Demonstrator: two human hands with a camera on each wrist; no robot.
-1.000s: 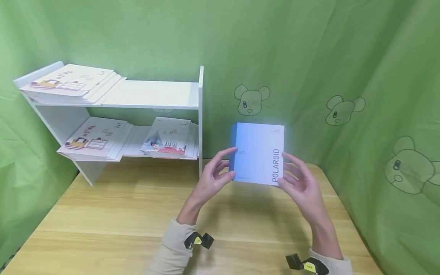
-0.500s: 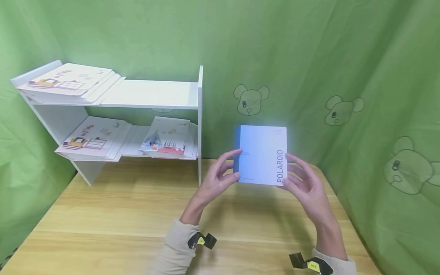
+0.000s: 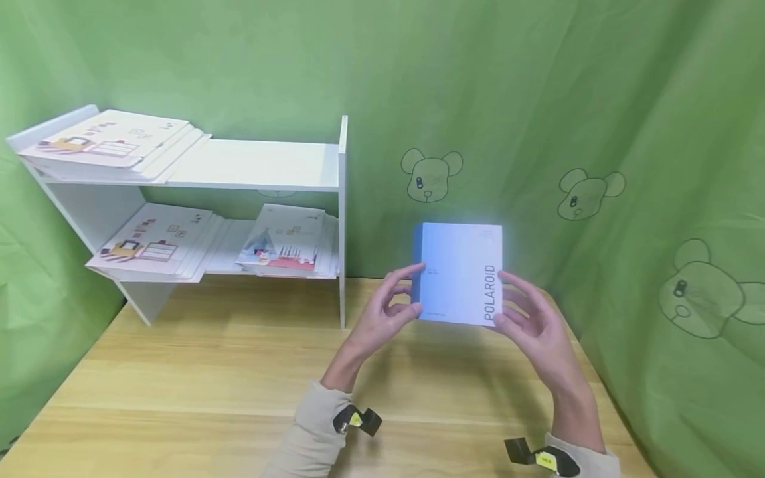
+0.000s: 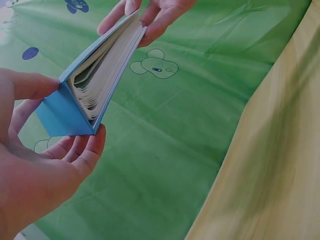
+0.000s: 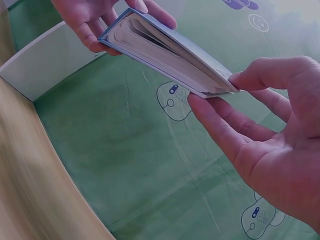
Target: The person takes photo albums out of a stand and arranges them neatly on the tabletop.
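Both hands hold a small, thick photo album [image 3: 457, 275] up above the table, its blue-to-white cover lettered POLAROID facing the head camera. At the blue spine, my left hand [image 3: 382, 312] grips with thumb in front and fingers behind. My right hand [image 3: 538, 332] pinches the opposite, white edge near the lettering. From below, the left wrist view shows the album's page block [image 4: 107, 70] loosely fanned between the covers. In the right wrist view the right thumb and fingers [image 5: 220, 117] clasp the two covers' free edges.
To the left stands a white two-tier shelf [image 3: 269, 162]. Illustrated books or folders [image 3: 107, 143] lean on its upper tier, and two more groups, left [image 3: 155, 239] and right [image 3: 287, 239], on the lower one. Green curtain with bear drawings [image 3: 427, 179] surrounds the wooden table [image 3: 209, 372].
The album and both hands have shifted slightly right and down in the head view. The shelf has slid a little left in the picture. The grip looks the same.
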